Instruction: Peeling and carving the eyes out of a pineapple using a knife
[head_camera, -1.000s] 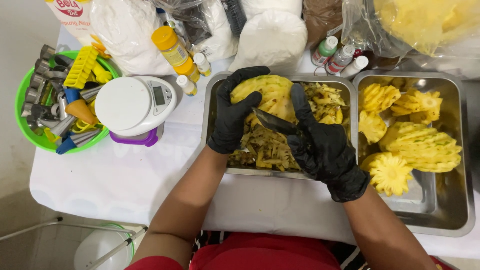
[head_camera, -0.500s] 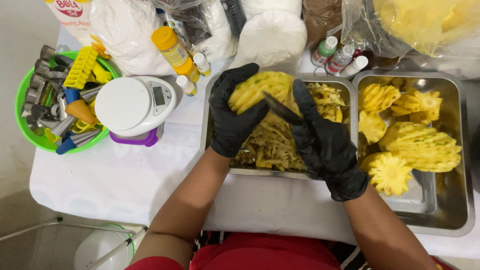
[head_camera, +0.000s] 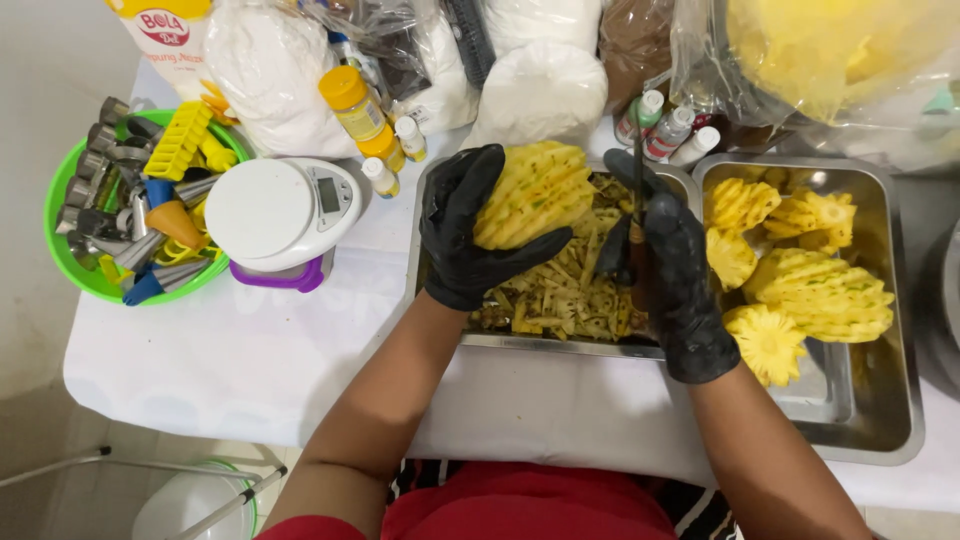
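We held the peeled pineapple (head_camera: 530, 195) in our left hand (head_camera: 470, 235), its black-gloved fingers (head_camera: 520, 258) wrapped around the fruit from the left and underneath, thumb side pressed against its grooved yellow flesh, so that the pineapple sat tilted above the far end of the steel tray of peelings (head_camera: 560, 300). Our right hand (head_camera: 670, 275), also in a black glove, had its fingers closed around the dark handle of a knife (head_camera: 637, 215), the thin blade pointing up and away from us, just to the right of the pineapple and close to it; we could not tell whether the blade touched the fruit. Directly below both sets of fingers lay the heap of pale strips and brownish trimmings filling that tray. To the right of the right fingers stood a second steel tray (head_camera: 860, 430) holding several finished pineapples (head_camera: 820, 295), carved with spiral grooves, one showing its round cut face. To the left of the left fingers, on the white-covered counter (head_camera: 250, 370), stood a white kitchen scale (head_camera: 275, 215) on a purple base, and further left a green bowl (head_camera: 75, 265) full of metal and coloured cutters. Beyond the fingers were small bottles (head_camera: 385, 150) and white bags (head_camera: 540, 90).
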